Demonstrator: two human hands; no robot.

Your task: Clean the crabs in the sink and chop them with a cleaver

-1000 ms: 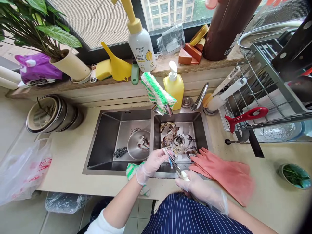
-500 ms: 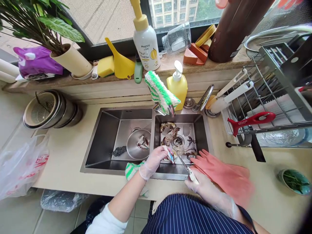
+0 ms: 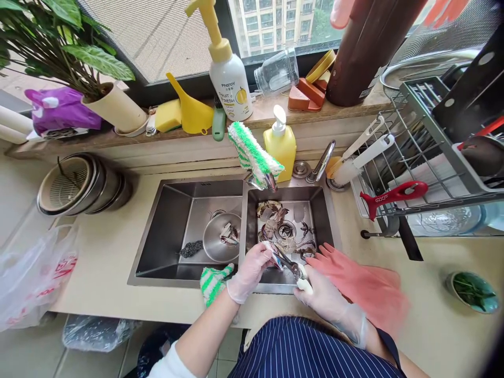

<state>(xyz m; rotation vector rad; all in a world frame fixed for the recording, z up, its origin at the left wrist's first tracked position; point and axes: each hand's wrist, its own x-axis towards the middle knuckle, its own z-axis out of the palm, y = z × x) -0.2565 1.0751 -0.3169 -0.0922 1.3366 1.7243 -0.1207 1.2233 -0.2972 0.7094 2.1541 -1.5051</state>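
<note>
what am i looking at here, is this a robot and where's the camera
There's no machine: it's a person working with two hands, seen from one camera worn on the head, facing forward and down. The left hand, in a thin clear plastic glove, pinches a small, slim, pale item I can't identify. The right hand, gloved the same way, grips metal scissors with white handles, blades at that item. Below is a stainless steel sink with two basins. The left basin holds a round metal bowl beside a dark, tangled scourer; the right basin holds brownish scraps. Pink rubber gloves lie on the beige countertop at right.
</note>
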